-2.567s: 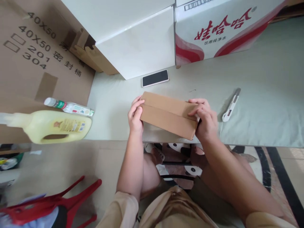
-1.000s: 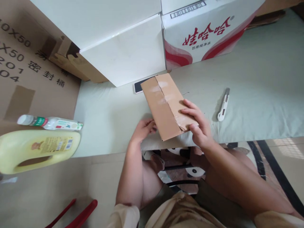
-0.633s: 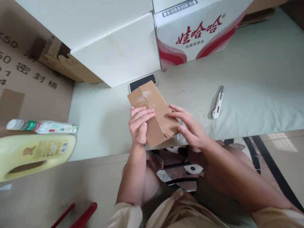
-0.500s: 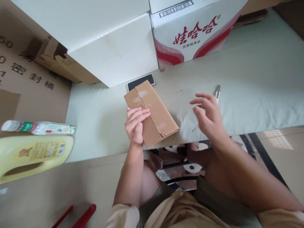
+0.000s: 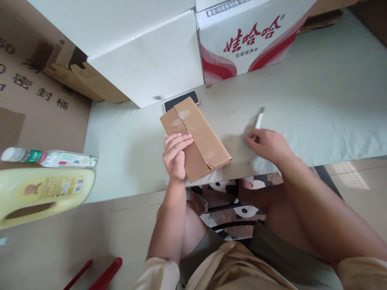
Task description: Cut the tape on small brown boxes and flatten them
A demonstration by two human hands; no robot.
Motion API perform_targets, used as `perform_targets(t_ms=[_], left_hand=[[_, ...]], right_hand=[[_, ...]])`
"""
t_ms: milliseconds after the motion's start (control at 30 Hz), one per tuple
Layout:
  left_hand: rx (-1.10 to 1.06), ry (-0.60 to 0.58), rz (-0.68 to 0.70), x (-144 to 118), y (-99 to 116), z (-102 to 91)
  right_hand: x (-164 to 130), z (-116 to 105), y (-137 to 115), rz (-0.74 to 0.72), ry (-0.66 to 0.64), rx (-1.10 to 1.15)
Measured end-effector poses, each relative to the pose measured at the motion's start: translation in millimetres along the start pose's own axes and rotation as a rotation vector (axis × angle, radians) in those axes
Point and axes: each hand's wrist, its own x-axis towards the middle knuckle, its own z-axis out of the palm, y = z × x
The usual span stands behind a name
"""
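My left hand (image 5: 175, 155) grips the left edge of a small, flat brown cardboard box (image 5: 202, 141), its fingers lying across the top. A seam with pale tape marks or torn patches runs along the box's upper face. To the right, my right hand (image 5: 267, 145) is closed around the near end of a slim white utility knife (image 5: 259, 120); the dark grey tip points away from me and looks blurred. Behind the box lies a dark flat device with a white rim, like a phone (image 5: 183, 100), partly covered by the box.
White cartons (image 5: 151, 60) and a white-and-red water carton (image 5: 242, 48) stand along the back. At left are a clear bottle (image 5: 60, 158), a yellow jug (image 5: 45, 193) and a big brown carton (image 5: 36, 100). Pale green cloth (image 5: 320, 108) covers the surface, whose front edge is above my legs.
My right hand was open and apart from the utility knife; now it has closed on it, and the knife has shifted left. My left hand still holds the cardboard box in much the same place.
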Motion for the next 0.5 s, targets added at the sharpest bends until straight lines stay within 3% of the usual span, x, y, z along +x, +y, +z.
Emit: perform_targets(t_ms=[133, 333, 433, 500], left_hand=[[0.016, 0.016, 0.013, -3.4, 1.4, 4.6], [0.057, 0.036, 0.078, -10.2, 16.0, 27.5], [0.128, 0.026, 0.117, -16.1, 28.3, 40.8], [0.161, 0.023, 0.135, -21.2, 36.2, 48.2]], right_hand=[[-6.0, 2.9, -21.0, -0.083, 0.066, 0.383], [-27.1, 2.4, -38.1, -0.188, 0.454, 0.822], [-43.0, -4.3, -49.8, -0.264, 0.603, 0.923], [-54.8, -10.5, -57.4, -0.295, 0.615, 0.856]])
